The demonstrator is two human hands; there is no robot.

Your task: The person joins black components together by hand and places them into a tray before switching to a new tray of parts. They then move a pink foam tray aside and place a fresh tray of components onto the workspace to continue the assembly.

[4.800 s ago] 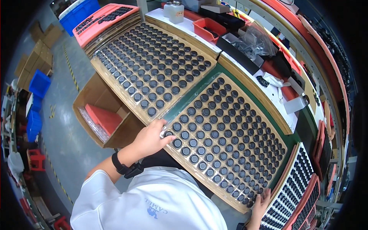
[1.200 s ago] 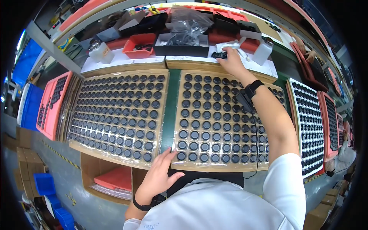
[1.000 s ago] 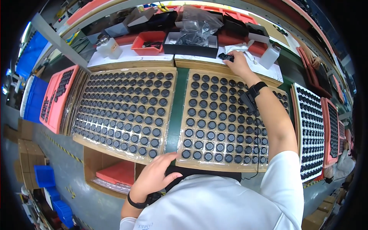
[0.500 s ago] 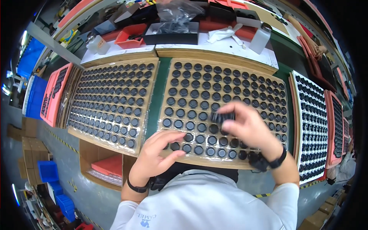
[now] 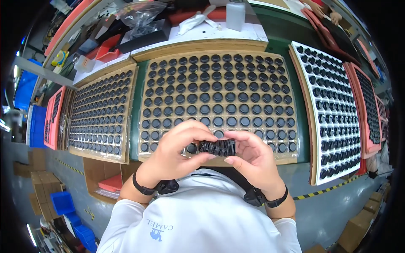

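A black ribbed stack (image 5: 217,147) is pinched at both ends by left hand (image 5: 179,147) and right hand (image 5: 253,158); probably light, rigid, best gripped endwise.

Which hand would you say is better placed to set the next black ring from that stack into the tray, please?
Probably the right hand: its fingertips pinch the free end of the stack of black rings, while the left hand wraps over the other end, steadying it above the brown tray.

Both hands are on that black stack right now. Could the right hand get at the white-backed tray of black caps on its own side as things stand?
Probably yes. The white-backed tray lies just beside the right hand with nothing between them, but that hand and the left hand share the black stack, so it must first let go.
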